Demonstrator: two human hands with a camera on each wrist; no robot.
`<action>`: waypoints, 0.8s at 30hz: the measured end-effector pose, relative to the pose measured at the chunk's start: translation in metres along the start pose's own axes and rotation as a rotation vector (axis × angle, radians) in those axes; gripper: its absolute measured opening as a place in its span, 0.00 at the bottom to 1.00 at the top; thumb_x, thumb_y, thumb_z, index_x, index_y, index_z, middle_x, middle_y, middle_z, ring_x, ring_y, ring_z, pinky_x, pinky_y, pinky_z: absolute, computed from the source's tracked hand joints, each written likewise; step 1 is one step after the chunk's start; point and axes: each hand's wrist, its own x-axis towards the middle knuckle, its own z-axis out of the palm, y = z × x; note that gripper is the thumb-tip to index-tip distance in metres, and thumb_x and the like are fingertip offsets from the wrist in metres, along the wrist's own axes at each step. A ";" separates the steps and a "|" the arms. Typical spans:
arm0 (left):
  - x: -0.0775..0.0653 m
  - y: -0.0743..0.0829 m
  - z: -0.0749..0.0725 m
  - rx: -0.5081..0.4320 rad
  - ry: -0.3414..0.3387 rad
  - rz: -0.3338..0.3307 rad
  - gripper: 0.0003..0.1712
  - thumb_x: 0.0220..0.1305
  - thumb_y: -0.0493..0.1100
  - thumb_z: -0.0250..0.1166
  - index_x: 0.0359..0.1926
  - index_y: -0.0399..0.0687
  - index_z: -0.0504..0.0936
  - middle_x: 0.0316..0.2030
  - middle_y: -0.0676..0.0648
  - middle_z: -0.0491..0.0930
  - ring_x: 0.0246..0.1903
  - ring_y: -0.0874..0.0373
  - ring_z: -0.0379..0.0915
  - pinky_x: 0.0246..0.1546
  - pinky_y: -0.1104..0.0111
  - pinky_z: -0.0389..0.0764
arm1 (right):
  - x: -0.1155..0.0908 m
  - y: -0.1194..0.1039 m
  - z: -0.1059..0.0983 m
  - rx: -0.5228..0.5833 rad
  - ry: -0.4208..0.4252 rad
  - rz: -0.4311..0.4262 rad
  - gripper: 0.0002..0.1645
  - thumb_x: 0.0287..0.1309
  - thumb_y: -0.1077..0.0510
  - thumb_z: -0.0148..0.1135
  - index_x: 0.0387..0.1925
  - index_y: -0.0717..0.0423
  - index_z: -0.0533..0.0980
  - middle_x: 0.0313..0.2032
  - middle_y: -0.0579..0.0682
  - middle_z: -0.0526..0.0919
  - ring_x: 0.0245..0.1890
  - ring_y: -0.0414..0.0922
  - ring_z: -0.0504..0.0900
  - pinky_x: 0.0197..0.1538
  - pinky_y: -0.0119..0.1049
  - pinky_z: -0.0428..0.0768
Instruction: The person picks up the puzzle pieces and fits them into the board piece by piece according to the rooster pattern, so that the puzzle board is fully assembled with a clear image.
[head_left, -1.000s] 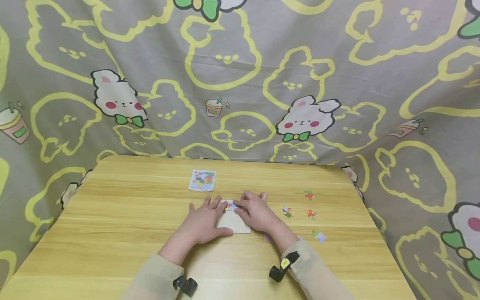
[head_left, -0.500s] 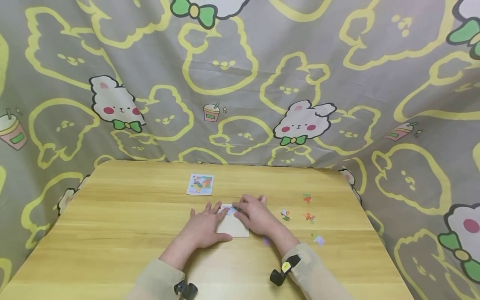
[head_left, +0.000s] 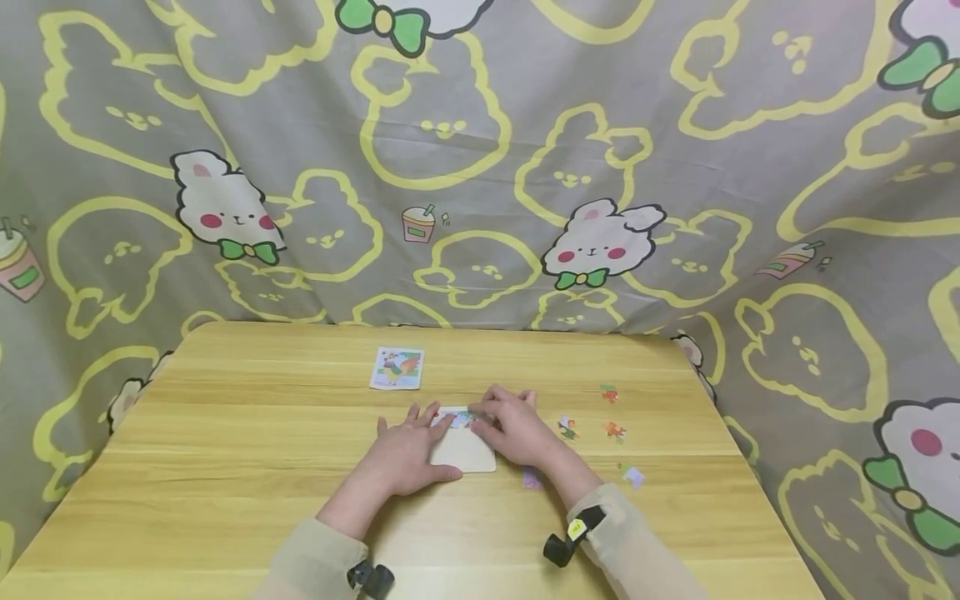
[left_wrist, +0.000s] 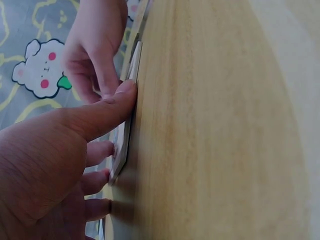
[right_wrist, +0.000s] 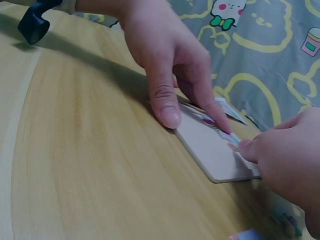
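Observation:
A small white puzzle board (head_left: 465,454) lies on the wooden table with joined jigsaw pieces (head_left: 459,421) along its far edge. My left hand (head_left: 405,456) spreads over the board's left side; the thumb rests at the near corner and the extended index finger presses the pieces, as the right wrist view shows. From the right, my right hand (head_left: 516,427) pinches a jigsaw piece (right_wrist: 233,141) between thumb and index finger at the board's far right part. The fingers hide much of that piece.
Right of the board lie loose jigsaw pieces: a green-and-orange one (head_left: 567,429), two reddish ones (head_left: 615,430), a lilac one (head_left: 632,476) and a purple one (head_left: 532,477) beside the right forearm. A rooster picture card (head_left: 397,368) lies behind the board. A patterned curtain (head_left: 465,167) hangs behind the table.
The head view has tilted and shifted slightly. Both hands stay at the board, with only small finger movements over the pieces at its far edge.

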 end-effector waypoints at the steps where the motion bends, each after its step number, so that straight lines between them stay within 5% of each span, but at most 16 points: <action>1: 0.000 0.000 0.000 0.001 0.000 -0.001 0.54 0.60 0.74 0.71 0.79 0.52 0.69 0.79 0.39 0.61 0.76 0.30 0.55 0.61 0.18 0.55 | -0.001 0.000 -0.003 0.011 0.001 0.004 0.19 0.74 0.51 0.66 0.60 0.54 0.84 0.49 0.42 0.80 0.34 0.34 0.76 0.56 0.53 0.56; 14: 0.000 0.000 -0.001 -0.010 0.005 0.001 0.55 0.59 0.74 0.71 0.79 0.52 0.69 0.79 0.40 0.61 0.77 0.31 0.54 0.62 0.19 0.53 | -0.035 0.021 -0.045 0.090 0.094 0.035 0.18 0.71 0.57 0.69 0.58 0.60 0.84 0.50 0.46 0.80 0.35 0.37 0.76 0.58 0.55 0.50; 24: 0.000 -0.001 -0.001 -0.015 0.003 0.002 0.55 0.59 0.73 0.72 0.80 0.53 0.69 0.79 0.40 0.61 0.77 0.31 0.53 0.62 0.18 0.52 | -0.064 0.048 -0.077 0.079 0.169 0.063 0.17 0.67 0.63 0.72 0.56 0.62 0.84 0.49 0.48 0.80 0.44 0.48 0.82 0.55 0.54 0.56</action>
